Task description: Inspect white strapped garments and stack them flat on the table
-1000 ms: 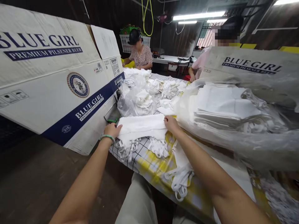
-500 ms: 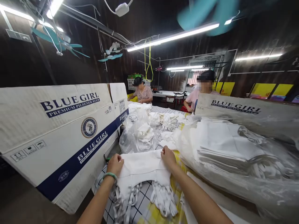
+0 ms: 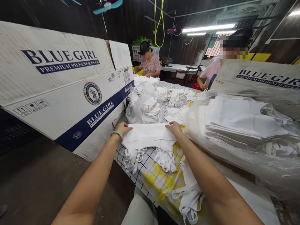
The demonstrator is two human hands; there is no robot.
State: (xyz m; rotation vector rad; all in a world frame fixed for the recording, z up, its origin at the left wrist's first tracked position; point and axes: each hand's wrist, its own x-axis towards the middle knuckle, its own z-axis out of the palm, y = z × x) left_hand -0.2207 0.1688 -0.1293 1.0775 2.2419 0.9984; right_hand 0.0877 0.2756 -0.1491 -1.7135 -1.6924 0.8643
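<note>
A stack of white cloth pieces [image 3: 147, 136] with bunches of narrow straps lies on the checked table cover [image 3: 140, 175] in front of me. My left hand [image 3: 123, 128] pinches the far left corner; a green bangle circles that wrist. At the opposite corner, my right hand [image 3: 174, 128] has thumb and fingers closed on the cloth edge. The strap bunches [image 3: 165, 160] hang toward me from both sides of the cloth. Beneath my right forearm lies another white strapped piece [image 3: 188, 184].
A large printed carton [image 3: 70, 90] stands on the left. Plastic-wrapped white cloth [image 3: 234, 115] fills a carton on the right. Beyond the cloth sits a clear plastic bag [image 3: 145, 109] with white pieces. Two people [image 3: 150, 64] work at the far side of the table.
My view tilted up and then back down. Both hands have stayed on the cloth's far corners, shifting their grip slightly, and the cloth looks flatter and more stretched between them.
</note>
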